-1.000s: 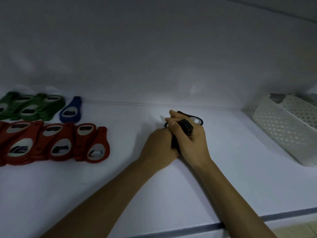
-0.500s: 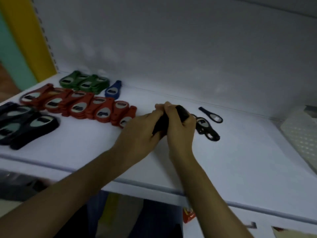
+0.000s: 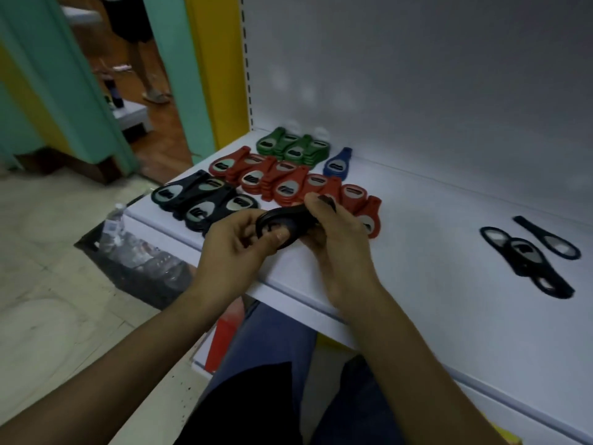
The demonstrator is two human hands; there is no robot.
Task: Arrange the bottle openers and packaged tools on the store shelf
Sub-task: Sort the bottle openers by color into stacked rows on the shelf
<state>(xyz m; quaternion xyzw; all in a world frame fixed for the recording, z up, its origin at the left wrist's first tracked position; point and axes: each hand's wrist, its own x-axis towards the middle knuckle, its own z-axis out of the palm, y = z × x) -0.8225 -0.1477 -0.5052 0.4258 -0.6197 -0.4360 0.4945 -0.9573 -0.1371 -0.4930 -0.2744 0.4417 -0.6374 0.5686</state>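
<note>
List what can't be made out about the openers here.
1. Held black openers: head view, count hidden by the left hand and right hand.
2. Black row: head view, near end hidden behind the left hand.
3. Loose openers, right: head view, blurred and overlapping, count unclear.

- A white shelf [image 3: 433,316] runs across the right half of the view, with a plain white back panel [image 3: 417,75] rising behind it.
- A yellow upright [image 3: 218,75] frames the shelf's left end, beside a strip of slots [image 3: 246,59].
- Teal pillars [image 3: 64,75] stand further left.
- The near floor [image 3: 48,300] is pale tile; beyond the pillars it turns to reddish-brown wood [image 3: 160,130].
- A dark crate [image 3: 138,261] of plastic water bottles sits on the tile just beside the shelf's corner.
- A red box [image 3: 224,342] shows beneath the shelf.
- In the distance a person's legs [image 3: 141,59] stand on the wood floor, near a low white platform [image 3: 134,118].
- The light is dim and even, with faint pale reflections on the back panel.
</note>
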